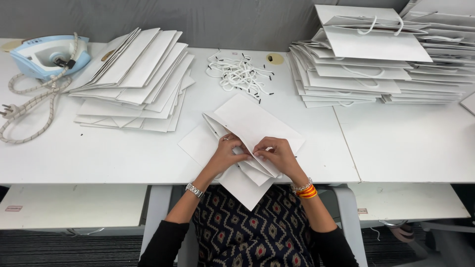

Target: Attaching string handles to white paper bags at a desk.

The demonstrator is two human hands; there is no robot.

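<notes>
**Both hands at the mouth of a flat paper bag**

Person seated at a white rectangular table (99, 158), seen from above. A flat, folded white paper bag (257, 123) lies at the near edge of the table, directly in front of the person, tilted diagonally, its lower corner overhanging the edge toward the lap.

Left hand (225, 153): fingers curled, pinching the bag's open top edge from the left. Metal watch on that wrist.

Right hand (279, 154): fingers bent, gripping the same edge from the right; fingertips of both hands nearly meet. Whether a cord is held between them cannot be told. Beaded and orange-red bangles on that wrist.

Surroundings:
- Loose heap of white cord handles with black tips (240, 74), on the table beyond the bag, apart from it.
- Fanned stack of flat white paper bags without handles (138, 79), far left of the heap.
- Taller stacks of white paper bags fitted with cord handles (366, 54), far right.
- Pale blue electric iron (47, 54) at the far left corner, its braided cable (29, 106) looped beside it.
</notes>
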